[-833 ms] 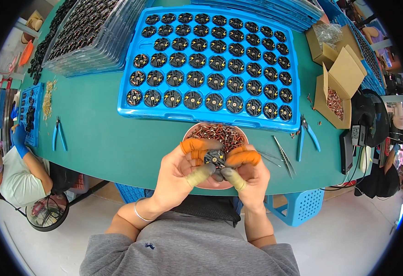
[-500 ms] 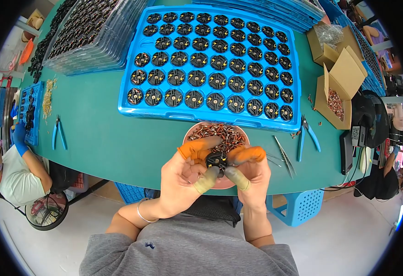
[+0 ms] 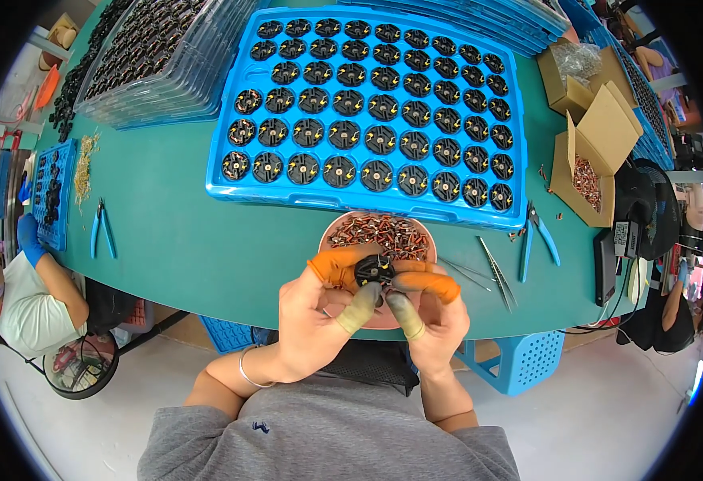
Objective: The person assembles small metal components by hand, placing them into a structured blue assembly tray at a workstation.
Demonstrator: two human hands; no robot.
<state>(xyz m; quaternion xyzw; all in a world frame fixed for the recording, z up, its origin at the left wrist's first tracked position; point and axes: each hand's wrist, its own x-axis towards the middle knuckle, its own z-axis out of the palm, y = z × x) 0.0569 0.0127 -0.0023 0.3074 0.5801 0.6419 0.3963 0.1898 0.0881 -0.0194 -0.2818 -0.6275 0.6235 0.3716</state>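
Between my hands, over a pink bowl (image 3: 325, 234) of small red-and-silver cylindrical parts (image 3: 383, 234), is a round black plastic part (image 3: 374, 271) with yellow bits on its face. My left hand (image 3: 323, 301) pinches it from the left between thumb and fingers. At its right edge the closed thumb and fingers of my right hand (image 3: 432, 303) grip it; whether they also hold a small piece is hidden. Orange and pale yellow finger cots cover several fingertips. Beyond the bowl, a blue tray (image 3: 303, 198) carries rows of similar round black parts (image 3: 339, 171).
Tweezers (image 3: 496, 271) and blue-handled pliers (image 3: 537, 240) lie right of the bowl, another pair of pliers (image 3: 101, 228) left. An open cardboard box (image 3: 564, 172) holds more small parts. Clear stacked trays (image 3: 159, 92) stand far left. At the left, a co-worker's blue-gloved hand (image 3: 29, 234) is by a small tray.
Both hands have shifted slightly, and the round black part has risen a little and tilted. My right fingers have drawn lower along its right edge.
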